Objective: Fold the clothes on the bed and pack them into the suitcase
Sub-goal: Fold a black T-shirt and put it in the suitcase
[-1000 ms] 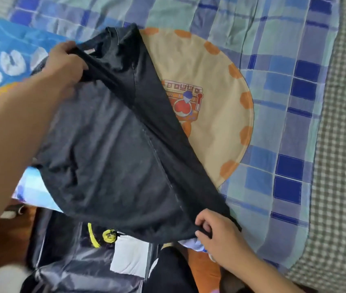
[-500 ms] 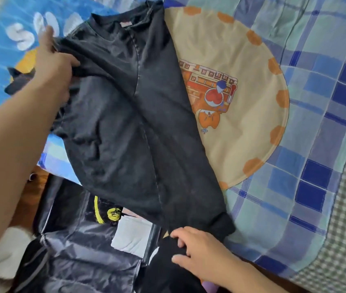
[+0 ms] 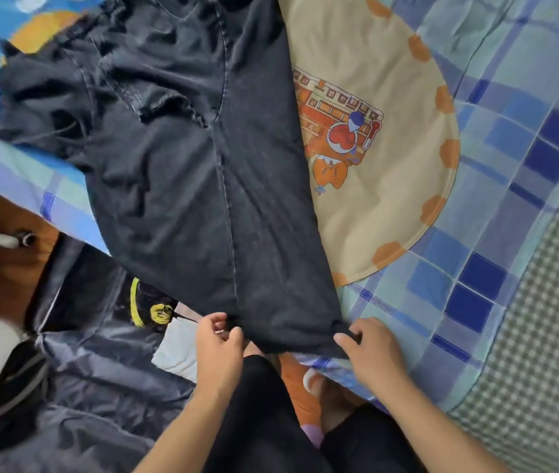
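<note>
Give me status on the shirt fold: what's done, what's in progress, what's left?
Done: the dark T-shirt lies on the bed with its right side folded inward lengthwise. In hand: the left hand and right hand each pinch the bottom hem. Left: the left sleeve is bunched and unfolded, the shirt isn't folded crosswise, and it isn't in the open suitcase.

Black shirt [image 3: 182, 172]; blue plaid sheet [image 3: 496, 186].
</note>
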`<state>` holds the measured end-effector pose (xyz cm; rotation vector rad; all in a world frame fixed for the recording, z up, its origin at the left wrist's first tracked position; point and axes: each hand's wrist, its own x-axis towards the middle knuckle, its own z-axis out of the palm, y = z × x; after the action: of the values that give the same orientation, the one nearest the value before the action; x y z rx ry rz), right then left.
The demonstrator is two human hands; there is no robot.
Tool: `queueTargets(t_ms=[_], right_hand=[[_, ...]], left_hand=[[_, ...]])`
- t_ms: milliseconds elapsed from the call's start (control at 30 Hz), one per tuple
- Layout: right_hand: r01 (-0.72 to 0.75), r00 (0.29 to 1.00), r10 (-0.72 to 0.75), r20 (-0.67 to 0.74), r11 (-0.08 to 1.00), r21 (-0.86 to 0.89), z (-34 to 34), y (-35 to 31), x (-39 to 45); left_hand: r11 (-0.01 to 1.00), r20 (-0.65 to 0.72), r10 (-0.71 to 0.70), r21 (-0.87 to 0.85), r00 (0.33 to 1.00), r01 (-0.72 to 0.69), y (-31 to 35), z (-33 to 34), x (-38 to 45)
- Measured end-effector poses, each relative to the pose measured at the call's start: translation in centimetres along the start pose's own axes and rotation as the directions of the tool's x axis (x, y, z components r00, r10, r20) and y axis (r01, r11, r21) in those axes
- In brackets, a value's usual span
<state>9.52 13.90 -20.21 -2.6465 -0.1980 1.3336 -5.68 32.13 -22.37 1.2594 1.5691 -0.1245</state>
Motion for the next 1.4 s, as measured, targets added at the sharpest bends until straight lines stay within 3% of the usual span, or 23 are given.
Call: queueTargets(t_ms=[133,233,300,367,433,500,567,633,767,933,1000,1167,1200,1300,1333,1400], right_hand=[[-0.034,0.986,0.054,-0.158,0.991,0.128,-3.7,3.1,-1.5],[-0.031,0.934,0.111,-0.34,0.972,0.233,-9.0,6.2,-0.1],[-0.063,0.887,0.211,-0.411,0.937,0.344,-12.6,8.4,1.6],[-0.073,0.834,0.327,-0.444,0.864,0.499,-15.4,10.8,3.3],[-0.066,0.793,0.445,-0.415,0.741,0.668,-16.6,12.9,5.1],[-0.006,0.761,0.569,-0.311,0.486,0.874,-16.5,13.4,6.7],[0.023,0.709,0.683,-0.177,0.229,0.973,-15.5,13.0,8.4],[0.0,0.612,0.787,-0.079,0.099,0.995,-14.1,12.1,9.8],[-0.006,0.455,0.887,-0.078,0.091,0.996,-13.7,10.2,10.9],[-0.095,0.353,0.921,-0.163,0.208,0.974,-15.4,7.3,9.5],[-0.123,0.356,0.907,-0.224,0.283,0.951,-16.2,6.1,8.5],[-0.011,0.386,0.768,-0.511,0.558,0.83,-22.8,6.6,12.9],[0.031,0.392,0.755,-0.526,0.561,0.827,-24.6,7.1,14.7],[0.092,0.461,0.747,-0.478,0.496,0.863,-28.1,7.6,18.4],[0.065,0.484,0.746,-0.457,0.49,0.869,-28.1,7.5,18.8],[-0.054,0.508,0.746,-0.431,0.527,0.848,-26.1,7.4,18.3]], left_hand=[[0.98,0.059,0.135,0.139,0.989,-0.142,-0.4,0.8,-2.2],[0.884,0.067,0.404,0.227,0.912,-0.408,3.6,0.4,-2.9],[0.748,0.143,0.597,0.256,0.789,-0.613,8.1,1.0,-1.7],[0.533,0.258,0.755,0.295,0.603,-0.793,14.1,2.5,0.8],[0.327,0.351,0.829,0.327,0.435,-0.887,21.3,5.0,4.1],[0.167,0.442,0.819,0.426,0.366,-0.889,28.5,7.6,8.3],[-0.096,0.574,0.755,0.575,0.317,-0.813,34.4,9.6,12.7],[-0.372,0.708,0.646,0.619,0.285,-0.692,38.7,11.3,16.3],[-0.551,0.79,0.507,0.605,0.345,-0.575,43.5,15.0,20.2],[-0.721,0.836,0.469,0.549,0.284,-0.424,45.7,16.2,22.0],[-0.705,0.809,0.523,0.587,0.268,-0.397,47.0,15.9,22.1],[-0.461,0.611,0.737,0.767,0.288,-0.447,52.4,18.8,20.9],[-0.373,0.556,0.771,0.789,0.31,-0.489,53.3,19.8,21.1],[0.021,0.41,0.734,0.783,0.541,-0.622,53.8,21.9,21.9],[0.075,0.415,0.704,0.764,0.577,-0.641,52.7,22.1,22.3],[0.038,0.445,0.718,0.743,0.535,-0.669,49.0,21.2,23.0]])
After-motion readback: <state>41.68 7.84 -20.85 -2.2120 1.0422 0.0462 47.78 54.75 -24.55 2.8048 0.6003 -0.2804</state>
